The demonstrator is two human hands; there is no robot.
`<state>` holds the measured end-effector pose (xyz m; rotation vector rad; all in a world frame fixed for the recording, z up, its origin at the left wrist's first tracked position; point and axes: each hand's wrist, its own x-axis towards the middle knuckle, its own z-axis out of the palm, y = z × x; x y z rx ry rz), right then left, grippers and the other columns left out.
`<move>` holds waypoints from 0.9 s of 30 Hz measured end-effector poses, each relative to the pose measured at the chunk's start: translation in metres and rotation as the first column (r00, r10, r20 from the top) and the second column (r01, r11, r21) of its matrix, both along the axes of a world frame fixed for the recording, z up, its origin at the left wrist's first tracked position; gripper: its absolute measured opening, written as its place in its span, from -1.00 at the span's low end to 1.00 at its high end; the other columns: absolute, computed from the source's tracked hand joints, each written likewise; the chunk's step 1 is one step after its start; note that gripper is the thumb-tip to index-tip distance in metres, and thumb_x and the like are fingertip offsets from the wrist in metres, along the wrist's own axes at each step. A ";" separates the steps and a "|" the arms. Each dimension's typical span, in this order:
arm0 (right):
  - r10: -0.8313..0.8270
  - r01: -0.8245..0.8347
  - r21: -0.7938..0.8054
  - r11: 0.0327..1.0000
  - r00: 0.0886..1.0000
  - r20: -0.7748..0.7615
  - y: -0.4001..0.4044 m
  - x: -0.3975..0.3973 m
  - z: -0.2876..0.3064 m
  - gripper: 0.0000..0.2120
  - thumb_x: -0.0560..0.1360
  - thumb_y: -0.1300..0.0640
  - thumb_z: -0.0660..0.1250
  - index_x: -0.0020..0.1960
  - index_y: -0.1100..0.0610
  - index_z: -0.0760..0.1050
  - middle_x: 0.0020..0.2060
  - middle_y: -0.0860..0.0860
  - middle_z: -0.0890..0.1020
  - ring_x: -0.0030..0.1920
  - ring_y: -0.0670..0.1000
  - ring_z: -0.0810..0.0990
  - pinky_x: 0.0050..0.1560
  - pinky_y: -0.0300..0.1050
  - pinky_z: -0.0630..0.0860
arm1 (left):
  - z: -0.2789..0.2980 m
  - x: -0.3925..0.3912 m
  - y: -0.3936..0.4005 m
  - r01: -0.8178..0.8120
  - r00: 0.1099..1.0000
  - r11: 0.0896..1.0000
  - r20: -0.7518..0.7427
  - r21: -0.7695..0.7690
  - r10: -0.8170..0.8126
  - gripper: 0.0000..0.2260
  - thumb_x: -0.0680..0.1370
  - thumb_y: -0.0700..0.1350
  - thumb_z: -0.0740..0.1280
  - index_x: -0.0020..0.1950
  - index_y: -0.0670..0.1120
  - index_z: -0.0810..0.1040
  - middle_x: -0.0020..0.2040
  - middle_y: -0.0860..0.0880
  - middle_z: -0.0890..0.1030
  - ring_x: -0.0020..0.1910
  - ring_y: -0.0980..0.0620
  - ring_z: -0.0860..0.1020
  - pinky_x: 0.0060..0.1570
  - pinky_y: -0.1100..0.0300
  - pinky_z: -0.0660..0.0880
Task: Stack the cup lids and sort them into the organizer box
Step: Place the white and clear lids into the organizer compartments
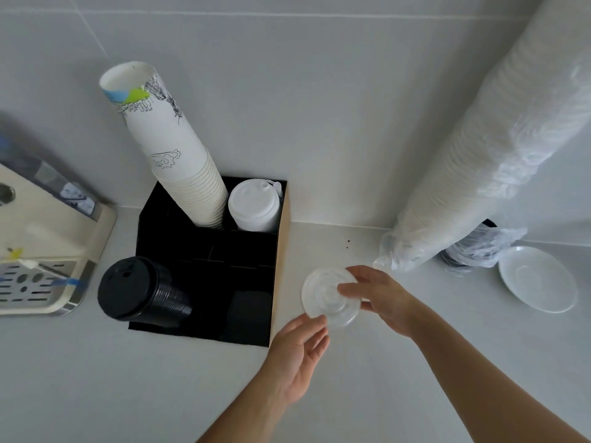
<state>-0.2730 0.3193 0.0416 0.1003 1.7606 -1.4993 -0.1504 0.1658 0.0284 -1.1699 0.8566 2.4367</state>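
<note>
At the frame's lower centre, the right hand [380, 298] pinches a clear round plastic cup lid [331, 295] above the pale surface [128, 378] beside the black compartmented organizer box [204, 251], while the left hand [297, 356] waits open-palmed below, seemingly ready to steady it.

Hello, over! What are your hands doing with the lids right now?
Right hand grips clear lid stack; left hand open beneath. Stack beside organizer box, not in yet. Nothing blocking.
</note>
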 end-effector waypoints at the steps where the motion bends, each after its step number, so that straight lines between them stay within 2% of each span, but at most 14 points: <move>1: -0.002 0.002 -0.010 1.000 1.000 -0.006 0.000 0.004 0.005 -0.63 0.43 0.18 0.49 0.22 0.11 0.56 0.13 0.07 0.67 0.16 0.08 0.63 0.20 -0.05 0.55 | 0.001 0.004 -0.001 0.020 1.000 1.000 -0.019 -0.012 -0.020 -0.36 0.27 -0.20 0.55 0.33 -0.22 0.50 0.18 -0.16 0.64 0.17 -0.06 0.57 0.27 0.05 0.48; 4: 0.001 -0.001 -0.029 1.000 1.000 -0.031 -0.001 0.021 0.018 -0.63 0.45 0.20 0.47 0.24 0.13 0.54 0.15 0.09 0.66 0.16 0.09 0.64 0.18 -0.07 0.56 | 0.006 0.020 -0.007 0.058 0.996 0.997 -0.069 -0.057 -0.062 -0.31 0.24 -0.14 0.57 0.35 -0.20 0.49 0.22 -0.14 0.64 0.23 -0.05 0.56 0.33 0.04 0.44; 7: 0.005 -0.008 -0.053 0.999 0.999 -0.045 -0.004 0.040 0.028 -0.62 0.45 0.19 0.48 0.24 0.11 0.52 0.15 0.10 0.66 0.15 0.10 0.65 0.17 -0.07 0.56 | 0.016 0.039 -0.015 0.121 0.985 0.979 -0.104 -0.166 -0.140 -0.28 0.24 -0.05 0.57 0.37 -0.13 0.47 0.26 -0.08 0.62 0.30 -0.04 0.52 0.33 0.03 0.43; 10: 0.004 -0.009 -0.072 0.997 0.998 -0.070 -0.009 0.062 0.033 -0.59 0.40 0.14 0.53 0.21 0.08 0.53 0.14 0.11 0.67 0.15 0.13 0.65 0.26 0.02 0.55 | 0.024 0.059 -0.025 0.159 0.973 0.944 -0.118 -0.290 -0.200 -0.21 0.21 0.06 0.63 0.38 -0.07 0.45 0.30 -0.03 0.58 0.32 0.00 0.50 0.30 0.05 0.44; 12: -0.006 -0.001 -0.087 0.996 0.997 -0.076 -0.012 0.076 0.033 -0.53 0.34 0.09 0.53 0.22 0.06 0.53 0.13 0.09 0.68 0.15 0.13 0.65 0.29 0.06 0.53 | 0.028 0.072 -0.031 0.169 0.966 0.922 -0.130 -0.348 -0.226 -0.22 0.23 0.10 0.61 0.39 -0.04 0.45 0.31 -0.01 0.57 0.29 0.05 0.53 0.29 0.08 0.46; 17: 0.022 -0.031 -0.094 0.995 0.995 -0.092 -0.032 0.103 0.034 -0.52 0.32 0.01 0.53 0.22 -0.02 0.54 0.10 0.01 0.70 0.16 0.07 0.65 0.33 0.10 0.49 | 0.037 0.100 -0.048 0.090 0.973 0.896 -0.156 -0.434 -0.173 -0.34 0.34 -0.03 0.55 0.41 0.03 0.42 0.24 -0.07 0.60 0.23 0.06 0.57 0.34 0.05 0.44; 19: 0.050 -0.060 -0.090 0.994 0.993 -0.110 -0.044 0.106 0.035 -0.49 0.30 -0.09 0.54 0.22 -0.05 0.55 0.12 -0.01 0.69 0.18 0.07 0.64 0.35 0.14 0.47 | 0.042 0.106 -0.056 0.063 0.975 0.891 -0.163 -0.449 -0.152 -0.41 0.39 -0.05 0.54 0.38 0.07 0.44 0.23 -0.08 0.61 0.24 0.05 0.57 0.34 0.04 0.44; 23: 0.064 -0.081 -0.095 0.992 0.984 -0.166 -0.073 0.110 0.039 -0.41 0.25 -0.25 0.51 0.21 -0.06 0.55 0.14 0.00 0.68 0.19 0.09 0.63 0.34 0.20 0.48 | 0.049 0.113 -0.072 0.001 0.976 0.871 -0.191 -0.491 -0.109 -0.54 0.44 -0.08 0.50 0.30 0.12 0.50 0.16 -0.05 0.66 0.19 0.10 0.60 0.25 0.13 0.49; 27: 0.095 -0.108 -0.065 0.992 0.979 -0.180 -0.107 0.103 0.043 -0.43 0.23 -0.23 0.51 0.18 -0.05 0.57 0.12 0.02 0.68 0.17 0.10 0.64 0.34 0.21 0.47 | 0.048 0.112 -0.094 -0.031 0.982 0.876 -0.178 -0.482 -0.063 -0.49 0.45 -0.09 0.48 0.37 0.10 0.47 0.21 -0.06 0.64 0.21 0.10 0.59 0.29 0.10 0.48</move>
